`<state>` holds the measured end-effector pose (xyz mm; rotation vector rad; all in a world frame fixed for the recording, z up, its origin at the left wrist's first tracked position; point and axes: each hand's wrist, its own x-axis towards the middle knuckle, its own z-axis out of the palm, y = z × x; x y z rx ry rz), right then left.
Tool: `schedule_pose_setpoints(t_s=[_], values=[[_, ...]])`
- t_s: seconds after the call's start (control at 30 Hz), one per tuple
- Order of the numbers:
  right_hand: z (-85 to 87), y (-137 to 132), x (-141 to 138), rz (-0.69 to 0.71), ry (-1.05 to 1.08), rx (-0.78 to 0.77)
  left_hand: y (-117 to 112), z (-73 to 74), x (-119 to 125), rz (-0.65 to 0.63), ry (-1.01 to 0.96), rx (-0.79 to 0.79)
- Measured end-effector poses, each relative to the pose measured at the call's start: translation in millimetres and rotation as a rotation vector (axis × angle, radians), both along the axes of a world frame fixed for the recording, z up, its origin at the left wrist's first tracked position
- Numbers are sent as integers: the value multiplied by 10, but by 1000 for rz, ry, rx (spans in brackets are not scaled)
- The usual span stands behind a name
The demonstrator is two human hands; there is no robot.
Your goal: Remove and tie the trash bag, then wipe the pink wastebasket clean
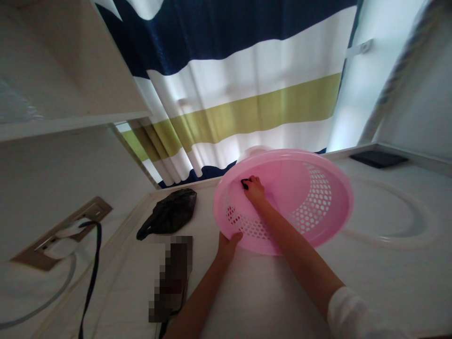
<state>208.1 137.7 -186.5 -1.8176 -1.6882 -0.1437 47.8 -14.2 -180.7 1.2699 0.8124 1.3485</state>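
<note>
A round pink plastic basket (328, 207) with perforated walls stands tilted on a white surface. My left hand (227, 246) grips its near rim, thumb over the edge. My right hand (253, 187) reaches inside the basket, fingers closed on a small dark object (244, 184) against the inner wall. I cannot make out what the dark object is.
A crumpled black bag (171, 213) lies left of the basket. A blurred dark item (173, 278) sits near my left forearm. A wall socket (61, 233) with a black cable is at far left. A striped curtain (247, 108) hangs behind. A dark flat object (378, 158) lies at back right.
</note>
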Motion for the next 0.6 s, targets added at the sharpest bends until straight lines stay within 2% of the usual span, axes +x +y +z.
schedule_pose_setpoints(t_s=[0.1,0.4,0.6], values=[[6,-2,1,3,-3,-7,-5,8,-10,-21,7,10],[21,-7,-26,-35,-40,-58,22,-38,-51,42,54,-69],[25,4,-40,-84,-41,-108,-1,-2,-33,47,23,-10]])
